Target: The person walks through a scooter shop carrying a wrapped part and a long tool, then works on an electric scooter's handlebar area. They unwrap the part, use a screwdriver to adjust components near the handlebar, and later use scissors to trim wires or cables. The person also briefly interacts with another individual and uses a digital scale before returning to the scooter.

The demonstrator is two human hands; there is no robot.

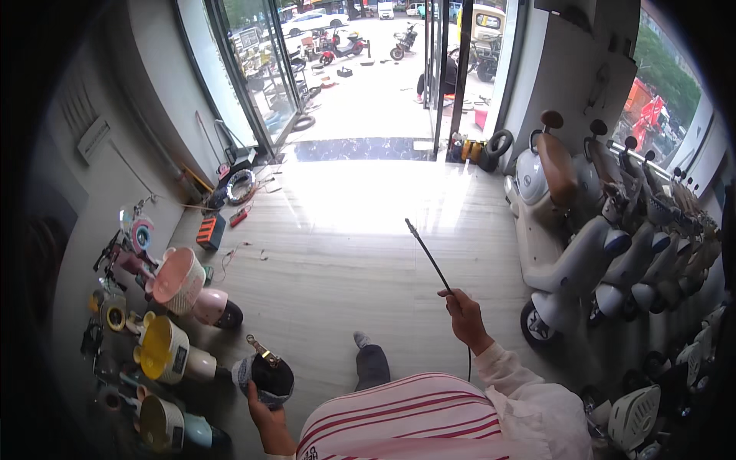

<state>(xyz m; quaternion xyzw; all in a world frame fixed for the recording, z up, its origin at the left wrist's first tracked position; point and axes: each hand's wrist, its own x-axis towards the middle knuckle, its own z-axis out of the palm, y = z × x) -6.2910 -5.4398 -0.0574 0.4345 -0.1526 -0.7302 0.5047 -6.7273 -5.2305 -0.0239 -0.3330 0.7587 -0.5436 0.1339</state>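
Observation:
My right hand [465, 318] is closed round a thin black cable [431, 261], held out ahead over the floor. The cable's stiff upper length slants up and left to a narrow tip, while its tail hangs down below my wrist. At lower left, my left hand [264, 414] grips a small round grey container [274, 399] with a dark inside. A brass-coloured metal fitting [264, 351] sticks up from its rim. What else lies in the container is too dark to tell.
White scooters [567, 261] line the right side. On the left stand small scooters with pink [180, 280] and yellow baskets [159, 349]. An orange-and-black box [211, 231] and thin wires lie on the floor near the left wall. Ahead, glass doors [257, 69] frame a bright doorway.

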